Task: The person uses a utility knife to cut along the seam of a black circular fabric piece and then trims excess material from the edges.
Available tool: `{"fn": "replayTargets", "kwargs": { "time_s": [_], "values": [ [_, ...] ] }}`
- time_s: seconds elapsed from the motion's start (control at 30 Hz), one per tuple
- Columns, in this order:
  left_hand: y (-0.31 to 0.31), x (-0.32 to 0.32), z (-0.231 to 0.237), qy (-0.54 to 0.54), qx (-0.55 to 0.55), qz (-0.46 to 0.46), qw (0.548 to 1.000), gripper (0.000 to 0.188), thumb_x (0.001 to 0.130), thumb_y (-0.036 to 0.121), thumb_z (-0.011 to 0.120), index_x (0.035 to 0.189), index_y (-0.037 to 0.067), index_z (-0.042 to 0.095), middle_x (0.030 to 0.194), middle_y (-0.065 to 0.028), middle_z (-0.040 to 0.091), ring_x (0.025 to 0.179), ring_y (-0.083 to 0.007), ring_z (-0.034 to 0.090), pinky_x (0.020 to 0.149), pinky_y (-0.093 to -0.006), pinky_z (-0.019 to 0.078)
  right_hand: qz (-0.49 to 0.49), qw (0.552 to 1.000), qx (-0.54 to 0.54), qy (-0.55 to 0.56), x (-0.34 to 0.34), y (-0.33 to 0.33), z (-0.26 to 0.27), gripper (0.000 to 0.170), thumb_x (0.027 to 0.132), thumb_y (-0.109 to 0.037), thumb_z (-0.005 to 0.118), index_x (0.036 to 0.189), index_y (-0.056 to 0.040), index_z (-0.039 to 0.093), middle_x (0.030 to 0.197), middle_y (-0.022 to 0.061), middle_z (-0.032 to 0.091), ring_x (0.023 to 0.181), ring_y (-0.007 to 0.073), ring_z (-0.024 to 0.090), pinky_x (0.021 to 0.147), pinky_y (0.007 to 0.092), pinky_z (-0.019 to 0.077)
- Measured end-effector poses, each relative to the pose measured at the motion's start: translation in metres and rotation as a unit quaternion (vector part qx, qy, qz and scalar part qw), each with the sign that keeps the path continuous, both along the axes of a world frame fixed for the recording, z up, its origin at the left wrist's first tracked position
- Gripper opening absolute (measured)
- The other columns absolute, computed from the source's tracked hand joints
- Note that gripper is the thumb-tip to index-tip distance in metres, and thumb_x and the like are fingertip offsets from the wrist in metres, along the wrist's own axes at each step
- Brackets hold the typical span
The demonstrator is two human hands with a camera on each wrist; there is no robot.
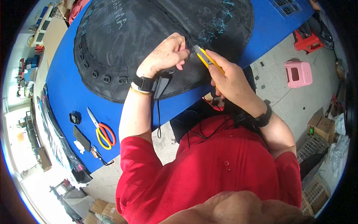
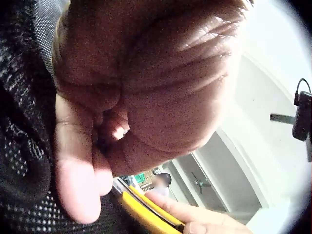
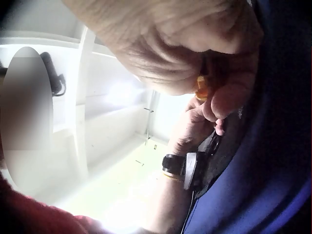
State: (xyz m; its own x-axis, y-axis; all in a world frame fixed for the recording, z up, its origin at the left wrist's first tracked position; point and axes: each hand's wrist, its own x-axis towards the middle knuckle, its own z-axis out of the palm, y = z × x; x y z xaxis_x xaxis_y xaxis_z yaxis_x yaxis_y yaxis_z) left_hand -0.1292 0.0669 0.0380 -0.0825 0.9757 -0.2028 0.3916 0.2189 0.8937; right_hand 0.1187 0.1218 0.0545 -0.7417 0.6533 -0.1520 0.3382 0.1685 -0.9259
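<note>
A round black mesh piece (image 1: 149, 48) with a seam across it lies on the blue table. My left hand (image 1: 166, 54) is on it near the seam, its fingers curled and pinching at the black fabric; the left wrist view shows the thumb and fingers (image 2: 78, 170) close up against the mesh (image 2: 29, 204). In my right hand (image 1: 235, 84) is a yellow utility knife (image 1: 204, 58), its blade pointing at the fabric beside my left fingertips. The knife (image 2: 146, 212) also shows below my left hand in the left wrist view. The exact spot under my left fingers is hidden.
Scissors with red and yellow handles (image 1: 102, 132), a dark phone-like object (image 1: 82, 138) and a small black case (image 1: 74, 118) lie on the blue table (image 1: 61, 93) at the left. A pink stool (image 1: 304, 74) and a red stool (image 1: 309, 43) stand on the floor at the right.
</note>
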Motion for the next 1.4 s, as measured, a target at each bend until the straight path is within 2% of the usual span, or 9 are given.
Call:
{"fn": "replayTargets", "kwargs": {
  "time_s": [0.17,0.37,0.57,0.67,0.87,1.07,1.27,1.33,1.4],
  "values": [
    [0.0,0.0,-0.001,-0.008,-0.002,0.002,1.0,0.034,0.102,0.01,0.07,0.078,0.003,0.047,0.094,-0.0068,0.053,0.066,-0.0152,0.072,0.06,-0.03,0.0604,0.01,1.0,0.02,-0.002,-0.003,0.002,-0.003,0.043,0.106,-0.013,0.059,0.147,0.0011,0.058,0.072,0.0139,0.069,0.055,0.0193,0.067,0.055,0.0364,0.0538],
    [0.0,-0.002,-0.002,-0.017,-0.004,0.003,1.0,0.033,0.102,0.011,0.07,0.079,0.004,0.047,0.091,-0.0057,0.053,0.065,-0.0139,0.07,0.059,-0.0294,0.0601,0.029,0.999,-0.021,-0.021,-0.006,-0.004,0.007,0.043,0.107,-0.013,0.057,0.148,0.0011,0.057,0.069,0.0156,0.069,0.052,0.0225,0.068,0.052,0.0385,0.056],
    [0.001,-0.003,-0.001,-0.013,-0.018,-0.002,1.0,0.032,0.102,0.01,0.069,0.081,0.004,0.047,0.09,-0.0057,0.054,0.064,-0.0137,0.07,0.059,-0.0295,0.0601,0.034,0.999,0.01,0.004,0.0,-0.009,0.001,0.044,0.107,-0.013,0.057,0.148,0.0022,0.056,0.068,0.0169,0.069,0.05,0.024,0.068,0.052,0.0385,0.0569],
    [0.0,-0.002,-0.001,-0.011,-0.013,0.0,1.0,0.031,0.102,0.01,0.069,0.082,0.004,0.047,0.088,-0.0056,0.055,0.064,-0.0139,0.07,0.059,-0.0296,0.0602,0.038,0.999,-0.03,-0.021,0.002,-0.007,0.005,0.043,0.106,-0.014,0.057,0.147,0.0022,0.057,0.067,0.018,0.069,0.05,0.025,0.069,0.053,0.039,0.0573],
    [0.001,-0.003,0.0,-0.008,-0.019,-0.005,1.0,0.029,0.102,0.009,0.069,0.083,0.004,0.047,0.088,-0.0058,0.055,0.064,-0.0146,0.07,0.059,-0.0302,0.0609,0.041,0.999,0.023,0.005,0.005,-0.006,-0.002,0.04,0.106,-0.014,0.059,0.142,0.002,0.06,0.067,0.0189,0.069,0.051,0.0258,0.07,0.054,0.0401,0.0576],
    [0.0,-0.003,0.002,-0.012,-0.023,-0.006,1.0,0.028,0.102,0.008,0.068,0.084,0.004,0.047,0.089,-0.0061,0.054,0.065,-0.0151,0.07,0.06,-0.0306,0.0614,0.044,0.999,0.024,0.002,0.006,-0.005,0.002,0.038,0.106,-0.013,0.058,0.141,0.0014,0.061,0.066,0.0189,0.069,0.051,0.0259,0.07,0.053,0.0402,0.0564],
    [0.0,-0.005,-0.002,-0.013,-0.011,-0.01,1.0,0.028,0.102,0.009,0.068,0.084,0.004,0.047,0.089,-0.0061,0.054,0.065,-0.0151,0.07,0.06,-0.0303,0.0616,0.058,0.995,-0.073,-0.036,0.009,-0.006,0.015,0.038,0.106,-0.012,0.059,0.142,0.0018,0.061,0.068,0.0194,0.069,0.052,0.0253,0.07,0.052,0.0396,0.0547],
    [0.0,-0.006,-0.001,-0.015,-0.019,-0.012,1.0,0.028,0.102,0.009,0.068,0.084,0.004,0.047,0.089,-0.006,0.054,0.065,-0.0151,0.07,0.06,-0.0303,0.0616,0.058,0.998,0.034,0.012,0.011,-0.009,-0.004,0.039,0.107,-0.013,0.059,0.143,0.0011,0.061,0.068,0.0165,0.069,0.051,0.022,0.068,0.051,0.0382,0.0537],
    [0.0,-0.006,0.002,-0.015,-0.035,-0.015,0.999,0.028,0.101,0.009,0.068,0.084,0.004,0.047,0.089,-0.006,0.054,0.065,-0.015,0.07,0.061,-0.0303,0.0616,0.065,0.995,0.07,0.027,0.012,-0.008,-0.01,0.04,0.107,-0.013,0.059,0.144,0.0004,0.061,0.069,0.013,0.068,0.05,0.0186,0.067,0.05,0.0366,0.053]
  ]
}}
